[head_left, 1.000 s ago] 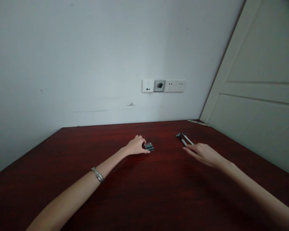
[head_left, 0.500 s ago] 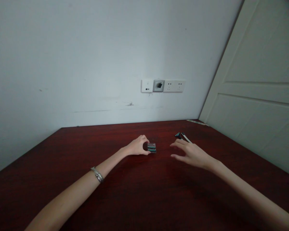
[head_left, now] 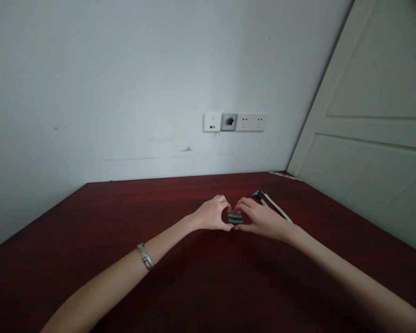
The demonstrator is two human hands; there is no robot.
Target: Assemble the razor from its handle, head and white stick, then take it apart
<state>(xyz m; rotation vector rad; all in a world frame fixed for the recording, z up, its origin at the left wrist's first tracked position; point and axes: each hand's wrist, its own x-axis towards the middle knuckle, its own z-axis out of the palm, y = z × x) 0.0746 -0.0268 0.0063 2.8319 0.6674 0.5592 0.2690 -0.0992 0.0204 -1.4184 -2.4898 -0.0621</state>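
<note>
A small clear plastic case [head_left: 235, 217] with green and dark strips inside, resembling razor cartridges, is held low over the tabletop. My left hand [head_left: 213, 213] grips its left side, fingers at the far edge and thumb at the near edge. From the right, my right hand [head_left: 260, 219] closes on the same case, its fingertips and thumb touching the opposite corners. Just beyond my right hand lies a razor [head_left: 256, 194] with a dark and green head, its handle partly hidden by the hand. Beside it is a long thin white stick [head_left: 276, 206] with a dark tip.
The dark red wooden table [head_left: 142, 199] meets a white wall at the back. Wall sockets [head_left: 250, 122] sit above it, and a pale panelled door [head_left: 374, 138] stands along the right. A flat printed strip [head_left: 284, 175] lies at the far right corner.
My left hand has carried the case to the right. My right hand has moved slightly left and closed from open onto the case's right side, uncovering more of the white stick.
</note>
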